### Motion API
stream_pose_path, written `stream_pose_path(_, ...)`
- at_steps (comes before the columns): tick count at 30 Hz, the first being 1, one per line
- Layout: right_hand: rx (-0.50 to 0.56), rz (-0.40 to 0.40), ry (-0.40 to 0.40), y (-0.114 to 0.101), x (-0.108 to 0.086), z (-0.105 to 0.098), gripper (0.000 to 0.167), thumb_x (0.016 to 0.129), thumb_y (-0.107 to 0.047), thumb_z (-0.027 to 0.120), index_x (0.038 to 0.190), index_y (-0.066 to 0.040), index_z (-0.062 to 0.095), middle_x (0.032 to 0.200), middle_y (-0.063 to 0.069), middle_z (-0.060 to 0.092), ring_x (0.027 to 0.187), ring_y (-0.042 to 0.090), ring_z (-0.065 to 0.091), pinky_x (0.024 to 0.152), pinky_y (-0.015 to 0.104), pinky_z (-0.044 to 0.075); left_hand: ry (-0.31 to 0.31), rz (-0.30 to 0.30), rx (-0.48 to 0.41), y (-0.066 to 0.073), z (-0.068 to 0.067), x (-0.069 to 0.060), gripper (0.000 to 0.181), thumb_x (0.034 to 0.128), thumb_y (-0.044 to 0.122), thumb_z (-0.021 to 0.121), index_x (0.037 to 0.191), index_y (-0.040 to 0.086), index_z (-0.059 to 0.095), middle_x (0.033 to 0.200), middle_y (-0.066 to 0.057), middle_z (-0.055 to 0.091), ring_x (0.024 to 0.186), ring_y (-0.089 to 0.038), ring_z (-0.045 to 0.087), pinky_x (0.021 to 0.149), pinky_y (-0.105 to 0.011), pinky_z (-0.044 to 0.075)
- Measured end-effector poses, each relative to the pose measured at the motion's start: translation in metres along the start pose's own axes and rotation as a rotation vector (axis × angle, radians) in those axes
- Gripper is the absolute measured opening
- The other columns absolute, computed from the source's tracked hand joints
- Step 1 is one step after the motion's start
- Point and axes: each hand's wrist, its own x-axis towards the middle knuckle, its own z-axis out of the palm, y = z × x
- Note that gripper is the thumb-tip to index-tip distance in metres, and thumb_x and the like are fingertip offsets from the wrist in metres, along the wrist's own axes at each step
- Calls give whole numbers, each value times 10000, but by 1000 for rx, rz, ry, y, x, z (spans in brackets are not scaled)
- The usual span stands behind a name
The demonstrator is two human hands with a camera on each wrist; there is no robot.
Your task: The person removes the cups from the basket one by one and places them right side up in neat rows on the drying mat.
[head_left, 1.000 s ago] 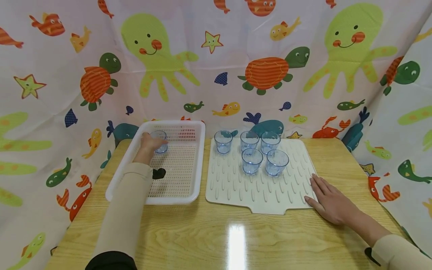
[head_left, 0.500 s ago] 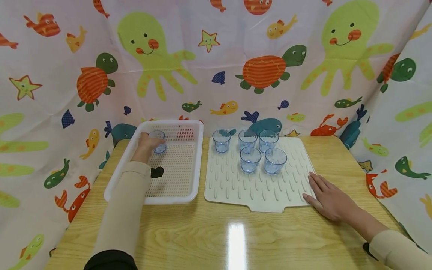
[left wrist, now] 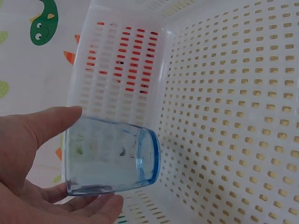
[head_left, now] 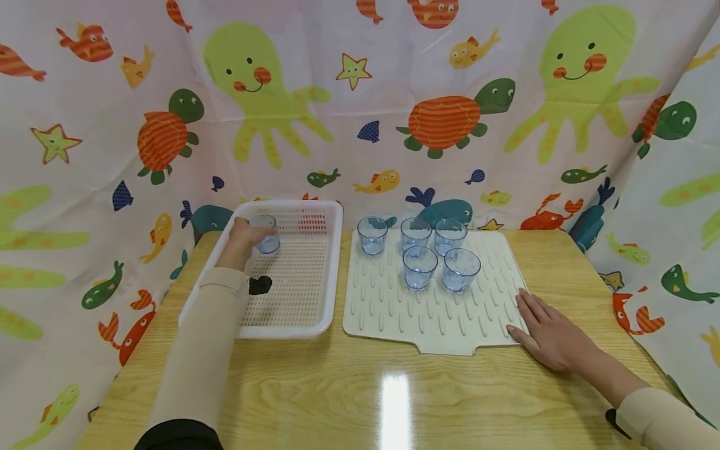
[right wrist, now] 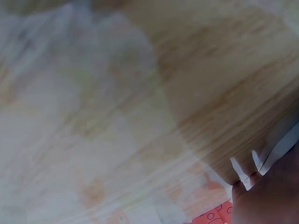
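Observation:
In the head view my left hand (head_left: 244, 240) reaches into the left part of a white perforated plastic basket (head_left: 329, 275) and holds a clear bluish drinking glass (head_left: 269, 241). The left wrist view shows the thumb on one side of that glass (left wrist: 107, 154) and the fingers on the other, near the rim. Its base points toward the basket floor; whether they touch I cannot tell. My right hand (head_left: 554, 340) lies flat, fingers straight, at the right edge of a cream ribbed drying mat (head_left: 388, 312). The right wrist view is blurred, with fingertips (right wrist: 243, 189) in its lower right corner.
Several similar glasses (head_left: 419, 269) stand upright on the back half of the mat. The basket and mat sit side by side on a wooden table (head_left: 315, 387). A curtain (head_left: 349, 150) printed with sea animals closes off the back and sides.
My left hand and the glass in it have shifted very slightly up and left in the head view. The right hand stays where it was on the mat's edge.

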Motion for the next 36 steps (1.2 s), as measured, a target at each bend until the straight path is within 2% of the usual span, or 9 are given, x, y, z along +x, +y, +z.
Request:
stream_pose_path(3, 6, -1, 4, 0, -1, 0, 843, 1060, -547, 433, 1574, 92, 237, 1643, 304, 201, 1482, 520, 225, 1146, 670, 262, 8, 0, 14, 2, -2, -1, 829, 946, 160, 737, 1581, -8, 232, 1597, -249, 320, 1460, -423, 328, 1199, -554, 299)
stream_pose_path(9, 6, -3, 6, -1, -2, -1, 840, 1061, -541, 437, 1572, 95, 240, 1641, 309, 204, 1481, 523, 223, 1147, 668, 261, -17, -8, 102, 4, -7, -5, 892, 953, 266, 729, 1583, -64, 190, 1623, -268, 246, 1469, -433, 310, 1180, -532, 342)
stream_pose_path(20, -5, -8, 15, 1, 0, 1, 834, 1061, -542, 435, 1574, 87, 244, 1637, 304, 218, 1481, 515, 228, 1146, 665, 270, -15, 38, 175, 16, -11, -20, 887, 936, 327, 750, 1560, -40, 237, 1595, -254, 287, 1437, -430, 338, 1161, -541, 362)
stream_pose_path(25, -6, -8, 15, 2, 2, 1, 836, 1061, -545, 431, 1574, 87, 244, 1636, 303, 223, 1478, 517, 228, 1147, 662, 274, -28, 79, 178, 20, -14, -26, 890, 929, 328, 760, 1556, -39, 246, 1563, -260, 329, 1392, -421, 383, 1141, -537, 386)
stream_pose_path(30, -4, -6, 16, 2, 2, 2, 840, 1059, -547, 437, 1573, 88, 247, 1634, 306, 223, 1474, 524, 230, 1144, 666, 273, -63, 113, 161, 26, -14, -37, 878, 925, 325, 766, 1550, -31, 265, 1517, -268, 389, 1339, -415, 435, 1111, -535, 414)
stream_pose_path(36, -7, -2, 17, 2, 2, 4, 844, 1058, -553, 432, 1577, 83, 239, 1638, 305, 215, 1475, 525, 226, 1144, 670, 269, -87, 147, 140, 32, -13, -49, 874, 925, 309, 770, 1553, -29, 263, 1509, -267, 387, 1306, -400, 434, 1118, -526, 411)
